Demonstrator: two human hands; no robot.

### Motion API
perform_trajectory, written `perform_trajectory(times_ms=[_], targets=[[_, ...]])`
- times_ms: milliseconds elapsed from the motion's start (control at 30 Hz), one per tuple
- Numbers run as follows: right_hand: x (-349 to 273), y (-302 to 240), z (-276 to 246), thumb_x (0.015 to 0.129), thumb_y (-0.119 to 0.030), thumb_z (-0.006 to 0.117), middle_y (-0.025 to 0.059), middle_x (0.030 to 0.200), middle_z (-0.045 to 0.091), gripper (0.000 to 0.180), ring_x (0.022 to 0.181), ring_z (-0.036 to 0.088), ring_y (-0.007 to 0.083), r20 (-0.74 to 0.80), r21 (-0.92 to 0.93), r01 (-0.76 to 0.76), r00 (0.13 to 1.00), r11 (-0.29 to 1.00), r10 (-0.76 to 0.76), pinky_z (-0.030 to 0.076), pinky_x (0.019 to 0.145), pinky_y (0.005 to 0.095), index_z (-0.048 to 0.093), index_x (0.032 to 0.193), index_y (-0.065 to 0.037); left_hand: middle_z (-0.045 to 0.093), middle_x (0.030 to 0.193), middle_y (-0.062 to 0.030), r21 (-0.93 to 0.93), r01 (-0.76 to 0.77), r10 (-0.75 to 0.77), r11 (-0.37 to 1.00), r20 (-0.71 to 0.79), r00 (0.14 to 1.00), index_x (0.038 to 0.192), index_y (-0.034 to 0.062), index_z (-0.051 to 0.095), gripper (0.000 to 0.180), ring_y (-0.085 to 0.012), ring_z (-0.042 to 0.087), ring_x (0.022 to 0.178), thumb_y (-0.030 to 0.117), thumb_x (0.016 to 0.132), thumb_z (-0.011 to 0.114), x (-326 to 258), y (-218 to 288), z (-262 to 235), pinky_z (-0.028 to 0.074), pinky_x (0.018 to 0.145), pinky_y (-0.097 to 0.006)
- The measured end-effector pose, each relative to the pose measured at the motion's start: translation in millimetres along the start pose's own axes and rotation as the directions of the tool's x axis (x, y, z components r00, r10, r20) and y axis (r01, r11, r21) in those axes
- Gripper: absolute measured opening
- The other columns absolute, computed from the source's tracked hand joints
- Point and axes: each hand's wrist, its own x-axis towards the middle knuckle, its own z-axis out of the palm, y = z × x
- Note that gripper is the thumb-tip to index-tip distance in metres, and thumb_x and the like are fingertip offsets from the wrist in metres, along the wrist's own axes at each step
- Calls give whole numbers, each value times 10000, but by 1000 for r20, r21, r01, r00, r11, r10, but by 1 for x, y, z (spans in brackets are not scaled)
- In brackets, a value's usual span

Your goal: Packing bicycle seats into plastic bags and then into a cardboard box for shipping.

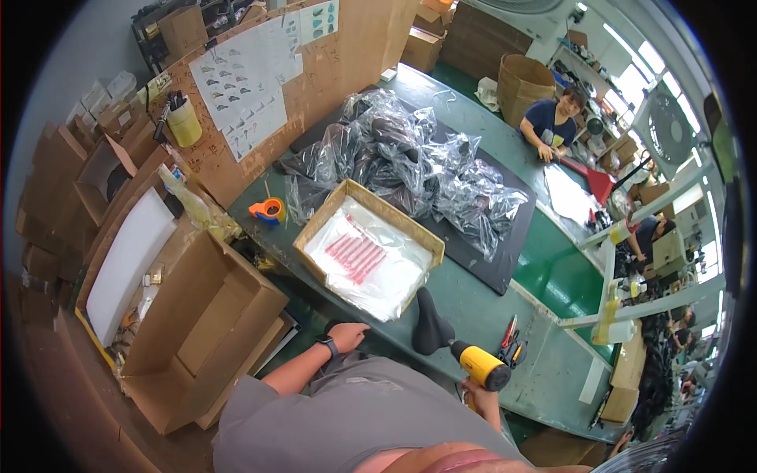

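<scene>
My right hand (479,396) grips the handle of a yellow and black power tool (482,365) near the front edge of the green table (552,272). The tool's nose points at a black saddle-shaped part (430,323) lying on the table. My left hand (348,336), with a dark watch on its wrist, rests on the table edge and holds nothing. Just beyond it stands a shallow cardboard tray (318,227) filled with clear plastic bags printed in red (367,260).
A heap of bagged black parts (410,162) lies on a black mat. An orange tape dispenser (268,210) sits at the left, red-handled pliers (510,339) at the right. An open cardboard box (197,331) stands by my left side. Another person (552,122) sits across the table.
</scene>
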Motion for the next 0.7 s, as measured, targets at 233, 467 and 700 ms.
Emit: perform_trajectory(times_ms=[233,467,700], targets=[[-17,-2,30,858,-124,813,47,775,682,181,510,564,136,-239,-54,-28,971,998,14,461,467,314,668,940,-52,709,1085,-119,155,-498,493,853,69,867,1226,86,680,379,-335,678,1045,131,851,716,133,73,-49,547,902,-457],[-12,34,16,887,-135,781,51,812,706,224,531,581,121,-458,-10,-26,889,1000,19,469,479,279,678,1063,-43,547,1469,-172,281,-682,575,675,378,725,1489,82,503,758,-357,474,1424,180,804,812,233,95,14,378,1177,-513],[-24,17,-3,854,-144,813,49,773,705,257,534,597,114,-377,162,-107,912,981,162,474,475,280,697,1053,-29,577,1434,-158,445,-735,375,512,653,658,1473,190,523,763,-347,497,1390,247,780,836,278,88,99,365,1147,-554]])
